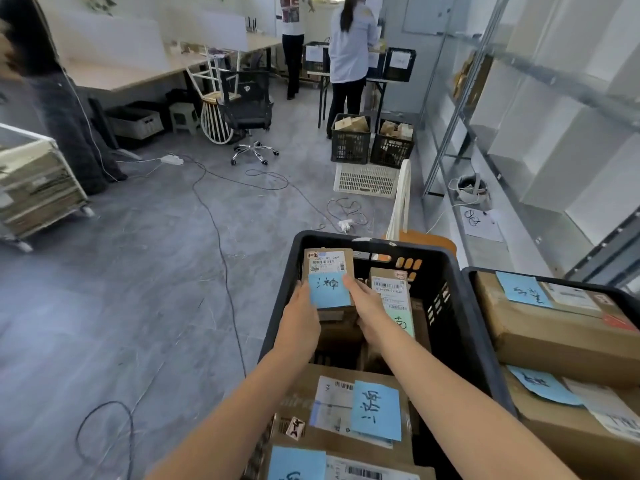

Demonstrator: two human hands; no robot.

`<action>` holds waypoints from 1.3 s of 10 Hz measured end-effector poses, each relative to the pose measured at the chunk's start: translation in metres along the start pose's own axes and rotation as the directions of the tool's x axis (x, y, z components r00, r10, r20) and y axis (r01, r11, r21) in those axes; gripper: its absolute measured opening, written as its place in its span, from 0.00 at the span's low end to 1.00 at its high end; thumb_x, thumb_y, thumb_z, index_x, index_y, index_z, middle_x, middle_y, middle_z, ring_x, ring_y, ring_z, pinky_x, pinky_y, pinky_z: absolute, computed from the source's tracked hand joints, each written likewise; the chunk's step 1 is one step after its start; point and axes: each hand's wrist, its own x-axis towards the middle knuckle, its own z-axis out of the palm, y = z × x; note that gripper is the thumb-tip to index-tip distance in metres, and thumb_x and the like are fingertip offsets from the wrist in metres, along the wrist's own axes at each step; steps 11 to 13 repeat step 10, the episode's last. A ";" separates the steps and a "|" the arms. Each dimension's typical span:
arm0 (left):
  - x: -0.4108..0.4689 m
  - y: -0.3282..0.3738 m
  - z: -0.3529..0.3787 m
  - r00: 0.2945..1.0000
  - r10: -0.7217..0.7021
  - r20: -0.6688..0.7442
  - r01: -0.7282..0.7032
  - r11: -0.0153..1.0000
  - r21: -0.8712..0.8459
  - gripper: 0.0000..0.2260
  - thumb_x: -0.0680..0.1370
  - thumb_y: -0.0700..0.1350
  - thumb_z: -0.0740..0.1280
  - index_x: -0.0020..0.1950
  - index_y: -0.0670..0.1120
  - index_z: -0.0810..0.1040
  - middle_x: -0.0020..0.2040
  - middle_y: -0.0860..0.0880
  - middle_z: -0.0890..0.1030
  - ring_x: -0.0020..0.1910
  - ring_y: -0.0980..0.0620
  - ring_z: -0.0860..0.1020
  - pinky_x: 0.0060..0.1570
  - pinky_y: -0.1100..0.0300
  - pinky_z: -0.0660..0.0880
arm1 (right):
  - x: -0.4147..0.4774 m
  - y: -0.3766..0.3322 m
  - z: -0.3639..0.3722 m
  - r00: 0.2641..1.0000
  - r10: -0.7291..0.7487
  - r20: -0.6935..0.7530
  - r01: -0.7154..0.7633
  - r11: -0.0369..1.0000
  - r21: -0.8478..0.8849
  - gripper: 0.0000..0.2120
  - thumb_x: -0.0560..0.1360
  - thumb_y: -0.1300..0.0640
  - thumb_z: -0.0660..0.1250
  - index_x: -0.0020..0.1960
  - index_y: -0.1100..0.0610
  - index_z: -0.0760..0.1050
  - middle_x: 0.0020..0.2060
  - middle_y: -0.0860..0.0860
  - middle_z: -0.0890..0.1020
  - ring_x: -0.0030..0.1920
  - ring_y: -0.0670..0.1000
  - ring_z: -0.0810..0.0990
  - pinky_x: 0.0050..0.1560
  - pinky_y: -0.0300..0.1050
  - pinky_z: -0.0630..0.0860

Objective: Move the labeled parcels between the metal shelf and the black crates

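A small brown parcel (328,268) with a barcode label and a blue handwritten note stands upright inside the black crate (460,285) in front of me. My left hand (300,317) grips its left side and my right hand (369,306) grips its right side. Beside it stands another parcel with a green note (391,292). Nearer to me in the crate lies a flat parcel with a blue note (346,407). A second black crate (623,299) on the right holds larger parcels (554,327). The metal shelf (540,74) runs along the right wall.
Cables (221,237) and power strips trail over the grey floor. Two black crates with parcels (372,140) and a white basket (365,180) stand ahead by the shelf. Two persons stand at a table behind them. An office chair (247,112) is at centre left.
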 end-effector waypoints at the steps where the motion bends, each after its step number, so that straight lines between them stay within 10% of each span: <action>1: 0.005 0.002 -0.001 0.998 0.028 0.051 -0.034 0.992 0.120 0.27 0.82 0.38 0.61 0.80 0.47 0.56 0.77 0.48 0.63 0.71 0.51 0.69 0.61 0.54 0.77 | 0.000 -0.001 0.007 0.998 -0.064 -0.010 0.063 0.992 -0.106 0.22 0.83 0.46 0.60 0.74 0.53 0.70 0.60 0.51 0.82 0.51 0.46 0.81 0.42 0.37 0.75; 4: -0.007 0.029 -0.020 0.972 0.211 0.108 -0.228 0.954 0.193 0.22 0.84 0.40 0.57 0.78 0.41 0.58 0.79 0.43 0.59 0.76 0.45 0.61 0.72 0.54 0.64 | -0.046 -0.021 0.013 0.939 -0.343 0.019 0.296 0.778 -0.554 0.18 0.84 0.50 0.57 0.70 0.55 0.71 0.64 0.52 0.79 0.47 0.40 0.75 0.40 0.33 0.69; 6: -0.017 0.058 -0.045 0.942 0.309 0.129 -0.328 0.928 0.177 0.20 0.84 0.46 0.57 0.75 0.40 0.65 0.72 0.39 0.70 0.71 0.41 0.67 0.70 0.50 0.64 | -0.095 -0.046 -0.010 0.850 -0.509 0.139 0.426 0.507 -0.749 0.20 0.83 0.51 0.59 0.74 0.56 0.68 0.71 0.51 0.72 0.68 0.51 0.72 0.61 0.40 0.66; 13: -0.050 0.078 -0.062 0.834 0.528 0.158 -0.540 0.841 0.040 0.22 0.84 0.49 0.59 0.77 0.47 0.63 0.76 0.48 0.66 0.75 0.50 0.64 0.71 0.55 0.62 | -0.182 -0.078 -0.083 0.812 -0.583 0.025 0.300 0.380 -0.875 0.24 0.83 0.51 0.60 0.77 0.55 0.63 0.75 0.51 0.68 0.73 0.51 0.67 0.67 0.43 0.63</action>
